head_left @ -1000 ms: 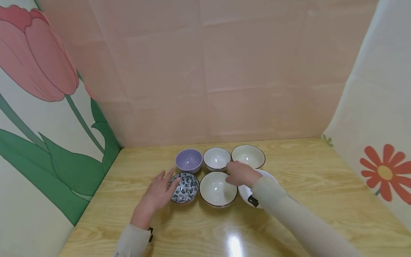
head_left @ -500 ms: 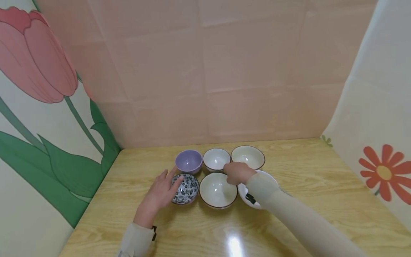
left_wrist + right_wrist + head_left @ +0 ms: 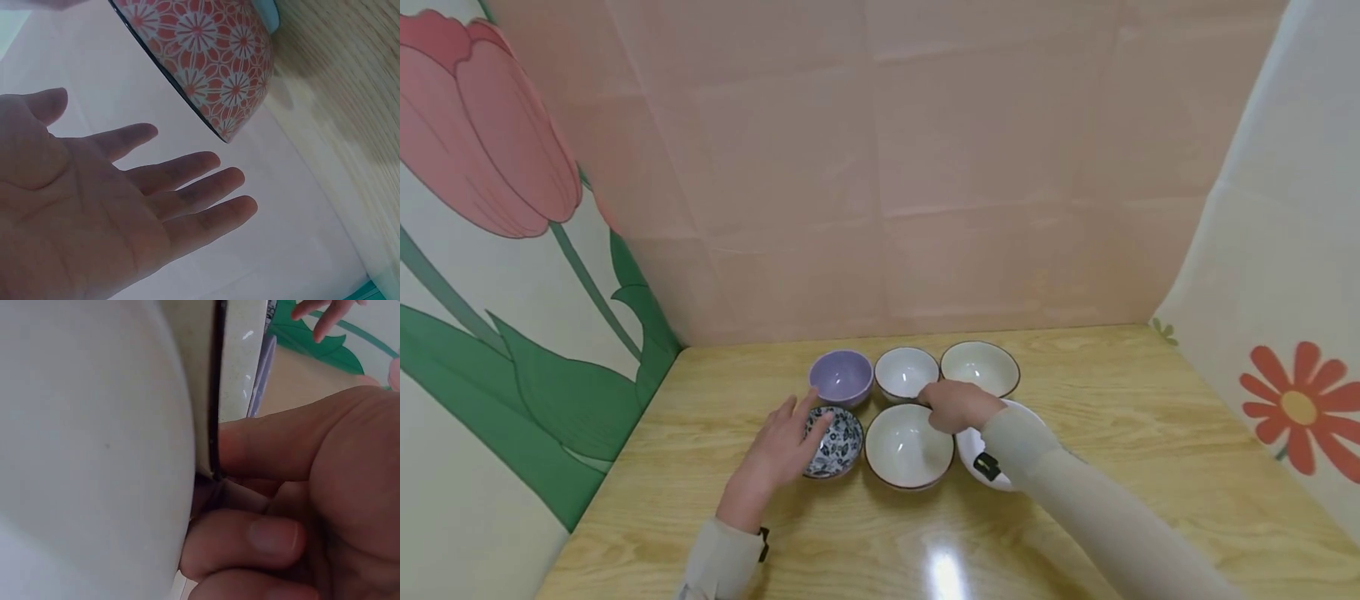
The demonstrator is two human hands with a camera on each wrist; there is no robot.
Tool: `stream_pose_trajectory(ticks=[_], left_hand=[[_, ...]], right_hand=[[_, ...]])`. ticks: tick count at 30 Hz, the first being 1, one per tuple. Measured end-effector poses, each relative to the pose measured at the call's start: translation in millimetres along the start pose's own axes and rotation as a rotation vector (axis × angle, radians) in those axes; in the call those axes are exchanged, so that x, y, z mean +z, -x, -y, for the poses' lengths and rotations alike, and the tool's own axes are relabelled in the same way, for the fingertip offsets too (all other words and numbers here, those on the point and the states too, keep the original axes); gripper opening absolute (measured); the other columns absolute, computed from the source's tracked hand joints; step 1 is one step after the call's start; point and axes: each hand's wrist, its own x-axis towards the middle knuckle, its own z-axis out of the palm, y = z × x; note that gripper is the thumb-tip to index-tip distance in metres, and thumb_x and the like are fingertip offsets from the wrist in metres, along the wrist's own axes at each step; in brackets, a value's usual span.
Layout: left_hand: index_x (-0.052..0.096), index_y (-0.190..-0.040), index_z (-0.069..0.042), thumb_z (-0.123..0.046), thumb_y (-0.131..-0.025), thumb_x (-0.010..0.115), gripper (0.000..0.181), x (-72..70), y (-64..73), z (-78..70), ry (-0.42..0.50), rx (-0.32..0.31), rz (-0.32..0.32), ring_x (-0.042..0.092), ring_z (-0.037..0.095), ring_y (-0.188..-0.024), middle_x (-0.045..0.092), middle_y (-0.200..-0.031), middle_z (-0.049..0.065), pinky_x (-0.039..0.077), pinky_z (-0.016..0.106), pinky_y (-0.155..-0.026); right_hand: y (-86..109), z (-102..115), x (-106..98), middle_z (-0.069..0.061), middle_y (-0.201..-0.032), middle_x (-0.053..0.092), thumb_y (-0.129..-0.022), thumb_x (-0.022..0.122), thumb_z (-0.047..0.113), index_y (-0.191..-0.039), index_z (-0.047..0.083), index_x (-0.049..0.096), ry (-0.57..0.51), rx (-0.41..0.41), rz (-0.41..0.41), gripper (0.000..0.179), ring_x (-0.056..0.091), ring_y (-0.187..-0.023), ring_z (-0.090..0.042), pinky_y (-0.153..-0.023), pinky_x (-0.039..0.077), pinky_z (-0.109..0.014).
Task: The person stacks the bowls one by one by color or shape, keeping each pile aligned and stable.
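My right hand pinches the dark rim of a cream bowl in the middle of the front row. In the right wrist view the thumb lies inside that rim, with curled fingers outside it, beside a white bowl. My left hand hovers with spread fingers over the left side of a blue-and-white floral bowl. In the left wrist view its palm is bare and the fingers are nearly straight. A bowl with a red flower-patterned outside tilts across that view, apart from them.
Behind stand a purple bowl, a white bowl with a dark rim and a wider cream bowl. The bowls sit close together on a wooden table. A pink cloth hangs along the table's back edge.
My left hand has shifted slightly right over the floral bowl. My right hand has moved a little left along the cream bowl's rim. The bowls stand almost unchanged.
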Motion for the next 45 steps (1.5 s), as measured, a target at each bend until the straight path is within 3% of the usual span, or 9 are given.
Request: stream_pose_trajectory(ticks=[7,18,22,27,34,37,41,45], left_hand=[[0.029,-0.158,-0.017,-0.054,-0.105,0.035,0.065,0.4,-0.2,-2.8,0.005,-0.006,0.004,0.029,0.053,-0.142,0.028,-0.158,0.029,0.027,0.067,-0.112],[0.032,-0.157,-0.011,-0.053,-0.105,0.037,0.067,3.3,0.6,-4.1,-0.019,0.035,-0.01,0.033,0.054,-0.139,0.031,-0.155,0.033,0.029,0.064,-0.112],[0.04,-0.153,-0.008,-0.053,-0.105,0.036,0.066,2.9,-0.1,-5.2,-0.013,0.037,-0.011,0.032,0.054,-0.14,0.03,-0.155,0.032,0.029,0.065,-0.112],[0.052,-0.142,-0.002,-0.051,-0.105,0.039,0.063,3.1,2.3,-7.1,-0.009,0.042,-0.019,0.03,0.051,-0.142,0.031,-0.155,0.032,0.029,0.064,-0.113],[0.061,-0.13,0.001,-0.047,-0.106,0.041,0.057,4.6,6.5,-9.4,-0.02,0.122,-0.066,0.034,0.048,-0.141,0.04,-0.15,0.031,0.031,0.061,-0.113],[0.063,-0.125,0.003,-0.047,-0.106,0.04,0.058,5.0,5.4,-12.1,-0.009,0.159,-0.08,0.037,0.045,-0.14,0.043,-0.148,0.028,0.033,0.058,-0.113],[0.068,-0.104,-0.002,-0.047,-0.106,0.039,0.053,5.8,2.2,-16.9,-0.017,0.21,-0.116,0.043,0.041,-0.136,0.048,-0.145,0.023,0.036,0.055,-0.112],[0.063,-0.09,-0.008,-0.046,-0.106,0.04,0.047,5.3,-0.6,-23.0,-0.024,0.249,-0.149,0.051,0.035,-0.125,0.057,-0.128,0.016,0.044,0.052,-0.104]], right_hand=[[4.0,-1.4,-1.1,-0.008,-0.103,0.067,-0.088,0.055,0.0,-0.11,0.005,0.068,-0.024,-0.024,-0.017,0.026,0.058,-0.092,-0.022,-0.089,0.049,-0.044],[15.9,-2.2,-16.4,-0.003,-0.089,0.062,-0.095,0.057,0.003,-0.101,0.006,0.066,-0.077,-0.09,-0.076,0.011,0.054,-0.083,-0.019,-0.079,0.049,-0.039],[20.9,-3.0,-22.5,-0.002,-0.088,0.062,-0.096,0.057,0.005,-0.101,0.006,0.066,-0.089,-0.099,-0.097,0.01,0.054,-0.082,-0.019,-0.078,0.049,-0.039],[31.3,-4.9,-22.2,-0.003,-0.09,0.063,-0.097,0.056,0.005,-0.105,0.004,0.066,-0.116,-0.114,-0.123,0.013,0.054,-0.082,-0.019,-0.078,0.049,-0.039],[46.3,-14.0,-20.8,-0.009,-0.106,0.069,-0.097,0.053,0.004,-0.116,0.0,0.066,-0.144,-0.146,-0.202,0.024,0.063,-0.098,-0.023,-0.09,0.051,-0.046],[53.0,-21.4,-22.1,-0.004,-0.095,0.066,-0.096,0.053,0.005,-0.106,0.004,0.066,-0.15,-0.158,-0.225,0.017,0.06,-0.089,-0.02,-0.081,0.05,-0.041],[62.2,-32.1,-23.9,0.002,-0.079,0.056,-0.097,0.054,0.006,-0.093,0.008,0.062,-0.182,-0.17,-0.238,0.009,0.051,-0.075,-0.015,-0.07,0.045,-0.034],[72.9,-41.5,-24.7,0.003,-0.072,0.048,-0.098,0.054,0.006,-0.087,0.01,0.058,-0.233,-0.186,-0.26,0.012,0.046,-0.069,-0.013,-0.066,0.041,-0.031]])
